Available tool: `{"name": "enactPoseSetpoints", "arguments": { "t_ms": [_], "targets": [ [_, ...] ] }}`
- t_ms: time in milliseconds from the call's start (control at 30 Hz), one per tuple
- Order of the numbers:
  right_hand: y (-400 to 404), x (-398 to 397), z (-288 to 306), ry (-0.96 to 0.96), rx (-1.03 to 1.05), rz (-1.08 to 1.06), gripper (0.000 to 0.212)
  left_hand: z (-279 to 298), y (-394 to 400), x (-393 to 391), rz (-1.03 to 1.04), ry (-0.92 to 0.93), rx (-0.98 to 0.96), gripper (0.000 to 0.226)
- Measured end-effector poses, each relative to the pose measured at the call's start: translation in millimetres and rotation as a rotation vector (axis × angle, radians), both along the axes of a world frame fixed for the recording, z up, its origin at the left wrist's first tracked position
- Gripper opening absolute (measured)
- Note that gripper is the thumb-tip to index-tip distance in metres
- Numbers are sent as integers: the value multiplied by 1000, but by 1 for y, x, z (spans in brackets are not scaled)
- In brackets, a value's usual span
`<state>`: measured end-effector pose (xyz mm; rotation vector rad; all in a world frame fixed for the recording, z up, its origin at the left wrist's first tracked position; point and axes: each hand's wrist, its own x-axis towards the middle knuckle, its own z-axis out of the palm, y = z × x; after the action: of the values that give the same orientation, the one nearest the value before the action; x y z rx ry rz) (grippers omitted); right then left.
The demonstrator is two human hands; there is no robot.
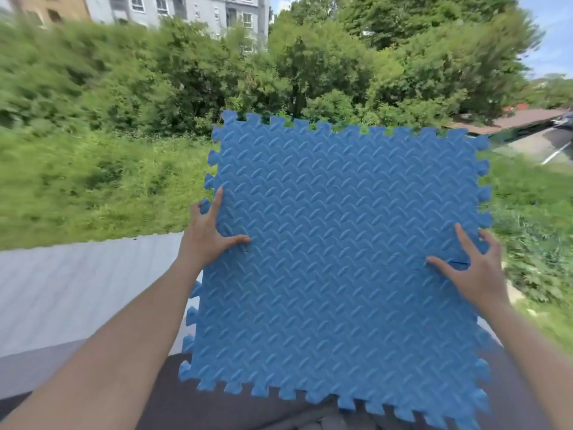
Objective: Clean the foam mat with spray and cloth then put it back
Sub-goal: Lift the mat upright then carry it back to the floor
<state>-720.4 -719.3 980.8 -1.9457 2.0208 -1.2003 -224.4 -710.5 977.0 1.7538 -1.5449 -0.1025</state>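
A blue foam mat with a ridged pattern and jigsaw edges is held up in the air in front of me, its face toward the camera. My left hand grips its left edge, thumb on the front face and fingers reaching round the rim. My right hand grips the right edge in the same way, thumb pressed on the front. No spray bottle or cloth is in view.
A pale paved strip runs below left, with a dark surface under the mat. Tall grass and dense bushes fill the ground beyond. Buildings stand at the far back; a road lies far right.
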Motion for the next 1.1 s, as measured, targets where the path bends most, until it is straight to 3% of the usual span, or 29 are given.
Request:
{"name": "enactPoseSetpoints", "arguments": {
  "t_ms": [233, 400, 533, 833, 1100],
  "targets": [
    [-62, 214, -4, 72, 83, 400, 129, -35, 144, 172, 482, 41, 76, 119],
    [-31, 385, -15, 130, 163, 676, 92, -53, 291, 260, 746, 101, 119, 111],
    [18, 513, -38, 181, 190, 879, 81, -70, 410, 309, 935, 217, 95, 113],
    [184, 726, -119, 269, 201, 1271, 68, -122, 651, 333, 1382, 268, 208, 104],
    [318, 816, -218, 484, 292, 1522, 71, -197, 793, 297, 1628, 360, 416, 110]
  ]
}}
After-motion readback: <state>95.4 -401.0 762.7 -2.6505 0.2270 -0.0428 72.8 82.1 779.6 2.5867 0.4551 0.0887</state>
